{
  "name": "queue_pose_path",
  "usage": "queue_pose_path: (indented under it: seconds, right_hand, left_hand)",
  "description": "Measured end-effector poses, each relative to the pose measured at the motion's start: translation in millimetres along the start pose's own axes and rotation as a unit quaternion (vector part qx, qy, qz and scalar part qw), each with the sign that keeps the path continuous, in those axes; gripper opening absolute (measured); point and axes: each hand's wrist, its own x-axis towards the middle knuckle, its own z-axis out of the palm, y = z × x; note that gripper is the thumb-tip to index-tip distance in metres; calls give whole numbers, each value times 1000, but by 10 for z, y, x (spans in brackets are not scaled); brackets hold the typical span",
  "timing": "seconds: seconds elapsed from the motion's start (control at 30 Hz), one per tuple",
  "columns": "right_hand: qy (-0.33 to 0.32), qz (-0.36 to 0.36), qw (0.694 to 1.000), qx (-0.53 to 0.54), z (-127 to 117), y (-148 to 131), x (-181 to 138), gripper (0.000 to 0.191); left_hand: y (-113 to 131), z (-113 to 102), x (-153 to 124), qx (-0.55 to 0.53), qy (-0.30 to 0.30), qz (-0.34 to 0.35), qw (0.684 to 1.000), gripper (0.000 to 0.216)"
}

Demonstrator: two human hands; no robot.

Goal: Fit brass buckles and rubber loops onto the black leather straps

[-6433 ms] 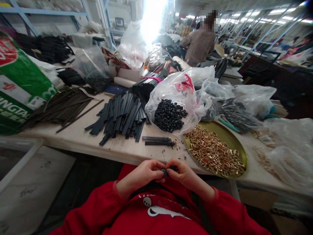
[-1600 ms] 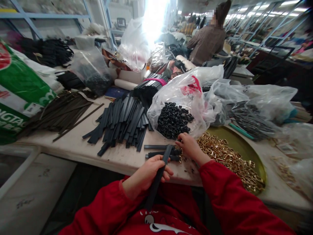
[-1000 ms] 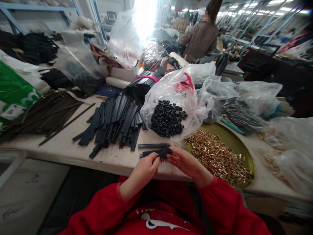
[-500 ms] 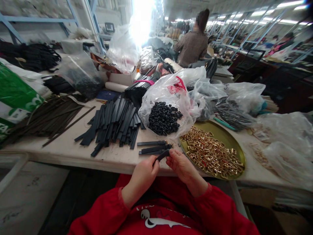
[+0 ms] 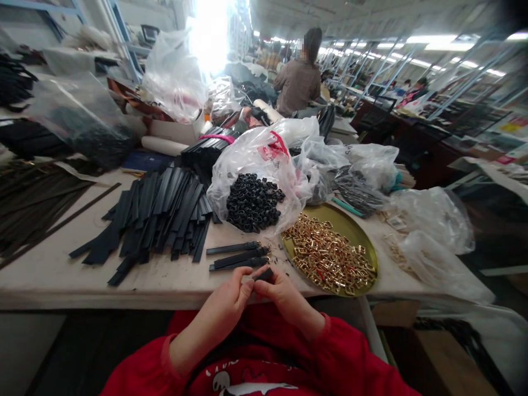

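Both hands meet at the table's front edge around one short black strap (image 5: 264,275). My left hand (image 5: 231,294) pinches its lower end between thumb and fingers. My right hand (image 5: 282,297) is closed on the other end, which sticks up past the thumb. Just beyond the hands lie a few finished-looking black straps with gold buckles (image 5: 237,257). A heap of flat black strips (image 5: 160,214) spreads to the left. Behind, small black loops (image 5: 253,203) fill an open plastic bag (image 5: 218,184). Gold buckles (image 5: 330,256) are piled on a round gold tray (image 5: 368,242) at right.
Long dark brown strips (image 5: 37,203) lie at far left. A teal-handled tool (image 5: 347,206) rests behind the tray, near clear plastic bags (image 5: 437,214). Beyond the table, a person (image 5: 299,80) in a brown top faces away. A cardboard box (image 5: 449,357) stands below at right.
The view has turned to the right, so the table things sit further left. My hands have drawn closer together on the strap, and my right fingers now wrap further around it.
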Motion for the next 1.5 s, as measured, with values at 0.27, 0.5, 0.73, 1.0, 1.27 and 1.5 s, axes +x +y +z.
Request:
queue_pose_path:
  seconds: [0.27,0.5,0.73,1.0,1.27,1.5]
  right_hand:
    - [209,-88,711,-666,-819,-383,395,19]
    - [212,-12,594,-776,-1117,-509,674,18]
    - [26,-48,915,-401,-672,-558,208,14]
    - [-41,-136,897,-420,-82,-533,-93,11]
    - [-72,-44,993,-81,141,-340,-114,28]
    - [-48,-56,989,-124,147,-214,-83,30]
  left_hand:
    - [-48,-19,218,-113,35,-2,993,27]
    - [4,62,283,-124,-9,-56,991,20]
    - [98,-27,237,-106,40,18,993,21]
    - [183,-91,45,-71,53,45,995,20]
    - [116,-63,-71,-185,112,12,976,18]
    - [33,-45,-58,-214,116,-23,970,19]
